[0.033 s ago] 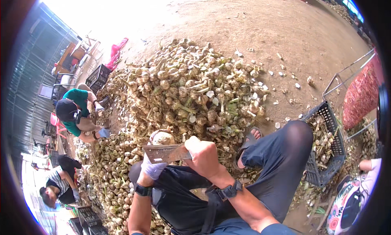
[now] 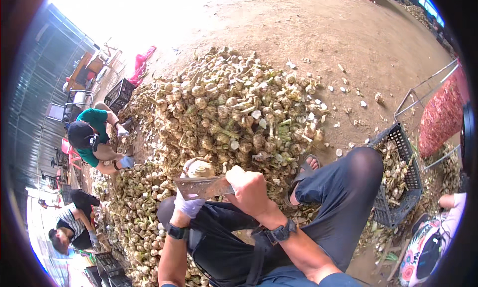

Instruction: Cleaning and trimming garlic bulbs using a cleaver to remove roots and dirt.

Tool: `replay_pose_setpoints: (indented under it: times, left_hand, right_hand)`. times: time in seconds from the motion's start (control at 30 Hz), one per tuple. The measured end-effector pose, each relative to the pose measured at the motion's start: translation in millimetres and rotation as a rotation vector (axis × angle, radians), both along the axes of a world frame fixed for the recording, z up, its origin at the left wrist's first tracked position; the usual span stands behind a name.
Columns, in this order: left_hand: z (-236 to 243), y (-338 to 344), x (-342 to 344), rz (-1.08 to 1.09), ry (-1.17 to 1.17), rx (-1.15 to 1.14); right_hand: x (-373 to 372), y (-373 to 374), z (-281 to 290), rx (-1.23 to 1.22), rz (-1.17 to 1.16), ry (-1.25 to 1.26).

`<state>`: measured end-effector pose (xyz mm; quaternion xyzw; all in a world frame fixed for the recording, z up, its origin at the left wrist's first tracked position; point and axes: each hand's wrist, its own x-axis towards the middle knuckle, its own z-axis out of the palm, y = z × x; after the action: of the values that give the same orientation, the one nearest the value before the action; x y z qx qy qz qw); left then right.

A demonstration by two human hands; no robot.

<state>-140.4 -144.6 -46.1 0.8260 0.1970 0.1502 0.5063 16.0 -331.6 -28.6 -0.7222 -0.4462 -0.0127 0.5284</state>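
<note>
A thin, pale purple glove covers my left hand (image 2: pixel 188 207), which is closed around a round, pale brown root vegetable (image 2: pixel 200 168). The knife blade hides much of that grip. My right hand (image 2: pixel 253 191), bare, is wrapped round the handle of a broad, rust-stained cleaver (image 2: pixel 203 187). Its blade points left and lies across the near side of the vegetable, over my gloved fingers. Whether the edge touches the vegetable, I cannot tell. Beyond my hands rises a large pile of similar knobby root vegetables (image 2: pixel 214 110), with white cut slices scattered on it.
To my right stands a black plastic crate (image 2: pixel 417 190) with trimmed pieces in it, and a red mesh sack (image 2: pixel 438 120) beside a metal frame. Two people (image 2: pixel 92 138) work at the pile's left side. Another person (image 2: pixel 428 252) sits at lower right.
</note>
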Motion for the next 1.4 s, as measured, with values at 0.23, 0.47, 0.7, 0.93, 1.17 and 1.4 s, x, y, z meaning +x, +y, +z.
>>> replay_pose_setpoints:
  times: [0.23, 0.47, 0.7, 0.93, 1.17, 1.4]
  left_hand:
    - [10.2, -24.9, 29.5, 0.066, 0.056, -0.298]
    - [36.2, -47.6, 52.7, 0.120, 0.070, -0.457]
    - [42.3, -62.2, 68.0, 0.162, -0.077, -0.583]
    - [57.7, -87.8, 78.0, 0.121, -0.077, -0.110]
    - [54.9, -82.8, 83.1, 0.108, -0.200, -0.298]
    - [58.1, -81.2, 88.0, 0.009, -0.132, -0.242]
  right_hand:
    - [14.6, -8.0, -16.9, -0.028, 0.016, -0.042]
    - [6.9, -1.8, -28.5, 0.026, -0.076, 0.010]
    - [10.2, 4.2, -48.2, 0.110, -0.123, 0.035]
    - [37.9, -15.6, -157.3, -0.286, -0.725, 0.493]
    - [-5.6, 15.9, -74.1, 0.539, 0.013, 1.431]
    - [-0.9, 0.1, -20.8, 0.819, 0.524, 1.838]
